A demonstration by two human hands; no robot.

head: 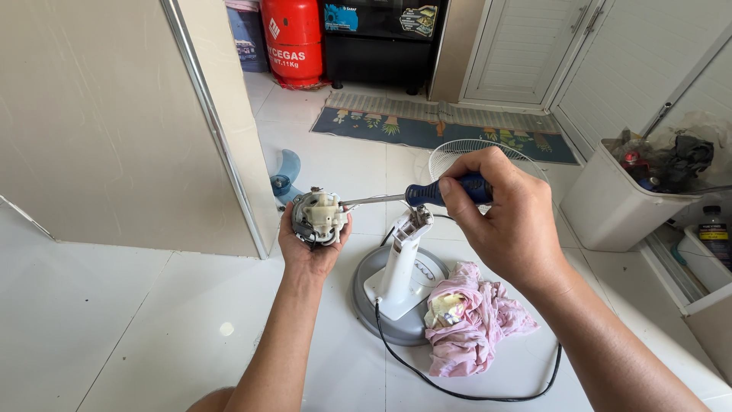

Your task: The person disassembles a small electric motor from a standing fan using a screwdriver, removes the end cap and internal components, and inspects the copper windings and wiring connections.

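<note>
- A white plastic bin (610,206) at the right wall holds dark rags and bottles, heaped.
- The left hand (309,244) cups a small fan motor (319,217), metal with a cream plastic block, above the tiled floor.
- The right hand (503,221) is clenched round a blue-handled screwdriver (427,194), its steel tip at the motor.
- Below stand a grey round fan base (374,305) and a crumpled pink cloth (473,320).

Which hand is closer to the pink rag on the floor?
Right. The right hand, gripping the screwdriver, is just above the pink rag; the left hand, holding the fan motor, is farther left.
</note>
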